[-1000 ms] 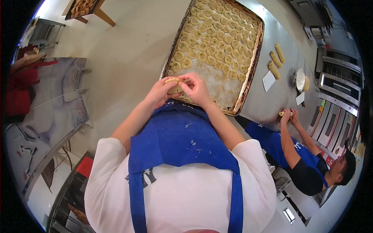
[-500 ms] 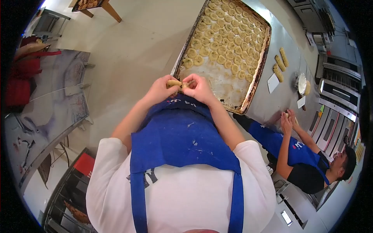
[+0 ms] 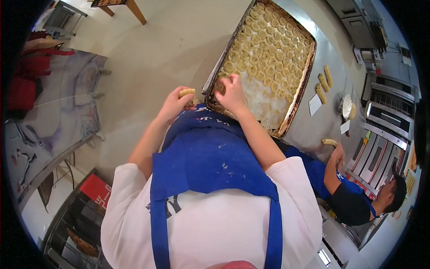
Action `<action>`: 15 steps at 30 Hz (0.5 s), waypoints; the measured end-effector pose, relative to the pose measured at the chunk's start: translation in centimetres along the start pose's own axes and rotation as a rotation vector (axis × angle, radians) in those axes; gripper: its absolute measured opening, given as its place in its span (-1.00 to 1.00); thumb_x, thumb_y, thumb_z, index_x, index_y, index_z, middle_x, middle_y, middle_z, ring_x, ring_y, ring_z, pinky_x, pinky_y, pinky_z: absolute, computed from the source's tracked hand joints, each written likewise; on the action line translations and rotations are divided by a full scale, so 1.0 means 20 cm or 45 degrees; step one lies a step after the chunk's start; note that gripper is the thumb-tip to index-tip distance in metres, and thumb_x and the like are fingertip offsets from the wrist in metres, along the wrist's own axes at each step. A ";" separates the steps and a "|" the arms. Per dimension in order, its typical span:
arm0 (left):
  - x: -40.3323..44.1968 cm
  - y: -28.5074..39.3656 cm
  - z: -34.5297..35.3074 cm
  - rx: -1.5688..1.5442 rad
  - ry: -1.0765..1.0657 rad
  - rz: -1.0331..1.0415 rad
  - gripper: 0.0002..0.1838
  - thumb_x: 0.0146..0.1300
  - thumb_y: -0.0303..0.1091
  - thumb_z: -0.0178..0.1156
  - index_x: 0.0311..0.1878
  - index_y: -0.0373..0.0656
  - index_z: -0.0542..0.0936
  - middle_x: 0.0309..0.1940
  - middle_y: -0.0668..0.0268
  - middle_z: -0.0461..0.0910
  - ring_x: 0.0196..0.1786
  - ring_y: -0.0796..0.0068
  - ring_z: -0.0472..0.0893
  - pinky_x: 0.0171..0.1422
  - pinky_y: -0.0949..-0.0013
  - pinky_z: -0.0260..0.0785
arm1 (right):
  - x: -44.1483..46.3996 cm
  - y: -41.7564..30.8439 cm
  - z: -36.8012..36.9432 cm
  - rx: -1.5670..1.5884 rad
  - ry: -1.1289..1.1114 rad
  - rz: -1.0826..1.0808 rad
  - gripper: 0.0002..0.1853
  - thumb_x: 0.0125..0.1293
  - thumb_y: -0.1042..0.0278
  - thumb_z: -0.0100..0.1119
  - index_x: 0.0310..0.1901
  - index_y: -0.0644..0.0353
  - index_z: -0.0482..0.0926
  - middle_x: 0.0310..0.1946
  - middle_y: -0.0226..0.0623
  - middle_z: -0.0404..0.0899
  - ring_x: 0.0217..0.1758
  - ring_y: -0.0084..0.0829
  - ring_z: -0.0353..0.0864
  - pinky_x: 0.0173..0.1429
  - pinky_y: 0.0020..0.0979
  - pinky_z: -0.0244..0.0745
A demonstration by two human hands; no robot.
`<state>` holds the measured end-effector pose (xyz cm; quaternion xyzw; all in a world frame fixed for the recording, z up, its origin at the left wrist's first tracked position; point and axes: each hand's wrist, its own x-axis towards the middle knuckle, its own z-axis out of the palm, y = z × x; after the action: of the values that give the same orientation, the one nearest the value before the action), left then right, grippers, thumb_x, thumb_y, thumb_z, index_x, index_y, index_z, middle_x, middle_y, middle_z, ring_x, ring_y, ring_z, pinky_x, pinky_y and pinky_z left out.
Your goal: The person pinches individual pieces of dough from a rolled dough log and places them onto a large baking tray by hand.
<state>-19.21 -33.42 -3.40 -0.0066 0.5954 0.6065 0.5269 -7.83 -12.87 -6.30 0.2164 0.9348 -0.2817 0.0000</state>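
My left hand (image 3: 175, 104) is closed around a short dough roll (image 3: 187, 92), which sticks out past the fingers just off the near left corner of the baking tray. My right hand (image 3: 231, 94) reaches over the tray's left side, its thumb apart from its bent fingers, fingertips down near the end of a row of dough slices. Round, flat dough slices (image 3: 268, 56) cover the far part of the dark-rimmed baking tray (image 3: 293, 117) in close rows. Bare tray surface shows nearer to me. What lies directly under my right fingertips is partly hidden.
On the metal table (image 3: 309, 125) right of the tray lie several dough rolls (image 3: 323, 83), a white scraper (image 3: 315, 104) and a white bowl (image 3: 346, 106). A co-worker (image 3: 354, 193) at the right has hands close to another dough roll (image 3: 330, 142). A second table (image 3: 58, 112) stands left.
My hands have parted: the right moved up and right over the tray, while the left drew slightly left with the dough roll. The co-worker's hands moved, and a dough roll now shows beside them.
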 end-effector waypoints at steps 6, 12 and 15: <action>-0.02 -0.04 0.01 -0.125 -0.047 0.008 -0.70 0.39 -0.33 0.08 0.10 -0.24 0.38 -0.13 0.24 0.49 -0.14 0.42 0.61 -0.08 0.41 0.58 | 0.22 0.01 0.24 -0.334 0.518 0.115 -0.49 0.26 0.37 -0.01 0.27 0.18 0.31 0.26 -0.07 0.21 0.37 -0.02 0.13 0.38 0.06 -0.12; -0.04 -0.06 -0.01 -0.266 -0.018 -0.049 -0.68 0.43 -0.35 0.01 0.18 -0.24 0.37 -0.04 0.19 0.50 -0.01 0.35 0.60 0.02 0.31 0.57 | 0.20 0.04 0.31 -0.346 0.574 0.130 -0.44 0.22 0.38 0.02 0.30 0.20 0.28 0.27 -0.04 0.22 0.35 -0.04 0.18 0.36 0.09 -0.03; -0.01 -0.05 -0.02 -0.502 -0.165 -0.074 -0.54 0.45 -0.29 0.01 0.34 -0.19 0.27 0.18 0.18 0.43 0.18 0.28 0.51 0.17 0.12 0.49 | 0.20 0.00 0.27 -0.242 0.479 0.376 -0.37 0.33 0.18 -0.02 0.39 0.21 0.12 0.37 0.12 0.10 0.45 0.15 0.03 0.39 0.29 -0.16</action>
<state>-18.77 -34.21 -4.08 -0.0877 0.4295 0.6950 0.5700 -12.18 -14.05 -11.32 0.3982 0.8989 -0.1442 -0.1123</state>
